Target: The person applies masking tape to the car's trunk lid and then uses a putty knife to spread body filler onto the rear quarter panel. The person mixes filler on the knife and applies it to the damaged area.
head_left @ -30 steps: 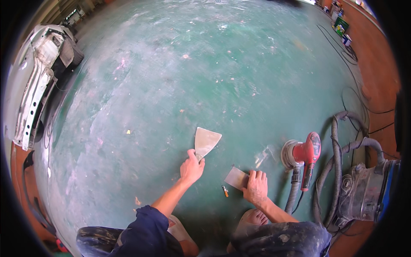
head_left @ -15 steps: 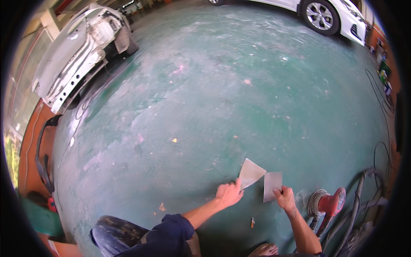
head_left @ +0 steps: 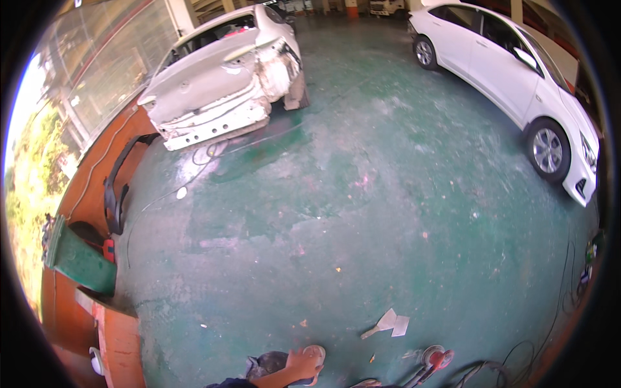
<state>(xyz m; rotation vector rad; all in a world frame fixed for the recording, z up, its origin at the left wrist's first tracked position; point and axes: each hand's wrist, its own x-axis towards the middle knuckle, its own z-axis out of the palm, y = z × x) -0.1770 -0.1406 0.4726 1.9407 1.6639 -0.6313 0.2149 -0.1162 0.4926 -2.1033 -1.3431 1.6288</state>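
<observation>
The place is an auto body repair workshop. A pale sedan point(head_left: 207, 90) stands with its rear stripped of the bumper cover, its lower back panel bare and its paintwork patchy; a white sedan point(head_left: 488, 55) is parked indoors across from it. The wide green floor point(head_left: 259, 258) is scuffed and blotched with pale marks. A red sander point(head_left: 442, 358), a broad putty knife point(head_left: 387, 320) and a flat metal plate point(head_left: 400, 326) lie on it near the lower edge.

The left fingers point(head_left: 312, 366) look blurred (the lower edge crops the sleeve point(head_left: 230, 383)).
</observation>
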